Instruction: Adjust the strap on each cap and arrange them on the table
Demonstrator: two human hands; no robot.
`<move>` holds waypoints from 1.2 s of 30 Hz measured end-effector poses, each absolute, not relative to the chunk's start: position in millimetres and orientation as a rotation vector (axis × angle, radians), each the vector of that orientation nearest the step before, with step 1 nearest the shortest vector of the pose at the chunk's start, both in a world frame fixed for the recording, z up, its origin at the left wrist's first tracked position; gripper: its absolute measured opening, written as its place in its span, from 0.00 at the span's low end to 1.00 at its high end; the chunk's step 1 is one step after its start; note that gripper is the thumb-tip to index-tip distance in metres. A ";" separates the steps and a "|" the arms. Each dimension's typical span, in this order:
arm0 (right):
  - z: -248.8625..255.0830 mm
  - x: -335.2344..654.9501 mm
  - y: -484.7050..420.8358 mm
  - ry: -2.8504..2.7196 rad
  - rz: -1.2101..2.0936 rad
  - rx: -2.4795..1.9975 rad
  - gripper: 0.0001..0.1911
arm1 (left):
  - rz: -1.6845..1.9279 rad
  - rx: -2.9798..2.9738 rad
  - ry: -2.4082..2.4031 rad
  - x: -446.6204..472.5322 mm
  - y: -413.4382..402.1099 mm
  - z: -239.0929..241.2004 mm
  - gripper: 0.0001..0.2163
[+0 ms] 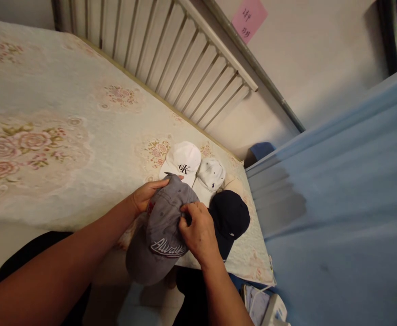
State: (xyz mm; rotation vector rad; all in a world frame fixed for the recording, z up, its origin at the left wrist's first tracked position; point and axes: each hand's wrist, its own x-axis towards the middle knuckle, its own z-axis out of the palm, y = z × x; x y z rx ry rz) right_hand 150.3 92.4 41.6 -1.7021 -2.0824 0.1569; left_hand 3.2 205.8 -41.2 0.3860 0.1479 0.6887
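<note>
A grey baseball cap with "Always" lettering on its front hangs between my hands, its brim pointing down toward me. My left hand grips its back edge, thumb on top and the other fingers mostly hidden. Bent fingers of my right hand pinch the crown on its right side. Just beyond lie a white cap with black "CK" letters and a second white cap with a small dark emblem. A black cap rests beside my right hand, and a beige cap is partly hidden behind it.
The caps lie on a bed with a pale floral cover. A metal railing runs along its far side. Blue curtain fabric hangs at the right. A white object with a cable stands below the bed's edge.
</note>
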 end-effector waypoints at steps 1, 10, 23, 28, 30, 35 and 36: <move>42.0 150.4 92.8 -2.060 0.159 -1.711 0.13 | 0.688 0.382 0.148 3.1 206.1 -41.7 0.24; 52.3 168.7 88.6 -1.796 0.268 -1.677 0.08 | 0.761 0.383 0.153 2.7 215.8 -51.8 0.21; -3.8 216.4 106.5 -0.951 0.883 -1.452 0.09 | 0.709 0.365 0.133 -2.8 207.9 -42.9 0.23; -37.0 219.9 111.9 -0.754 1.318 -1.263 0.12 | 0.689 0.373 0.108 -2.7 207.4 -45.9 0.22; -45.9 215.0 112.3 -0.767 1.371 -1.254 0.12 | 0.696 0.387 0.104 -2.4 207.5 -47.9 0.21; -56.5 198.5 115.1 -0.892 1.261 -1.372 0.09 | 0.678 0.404 0.118 -1.5 207.1 -52.3 0.22; -57.4 195.8 115.7 -0.913 1.223 -1.394 0.08 | 0.666 0.403 0.116 -1.3 206.7 -52.6 0.22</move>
